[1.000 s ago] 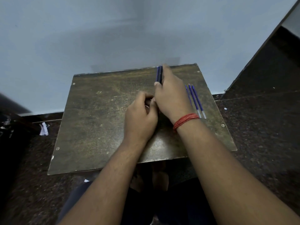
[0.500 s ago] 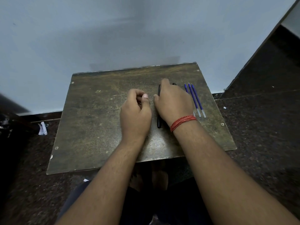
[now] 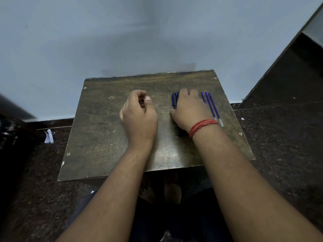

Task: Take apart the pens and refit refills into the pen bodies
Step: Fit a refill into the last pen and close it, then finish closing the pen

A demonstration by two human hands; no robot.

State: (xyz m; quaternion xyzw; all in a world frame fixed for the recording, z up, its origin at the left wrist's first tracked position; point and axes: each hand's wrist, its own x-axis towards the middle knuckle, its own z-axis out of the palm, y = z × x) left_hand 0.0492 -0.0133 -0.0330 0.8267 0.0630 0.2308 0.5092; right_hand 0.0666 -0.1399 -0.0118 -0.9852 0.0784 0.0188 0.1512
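Your right hand [image 3: 189,109] lay over the pens [image 3: 174,100] on the desk [image 3: 104,137], fingers curled on them; your left hand [image 3: 139,116] pinched something tiny I couldn't make out. Three refills [image 3: 210,106] lay just beside. Light, thin, probably roll-prone, so I'd grip mid-barrel.

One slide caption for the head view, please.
Right hand covers dark pens beside three blue refills; left hand curled on board.
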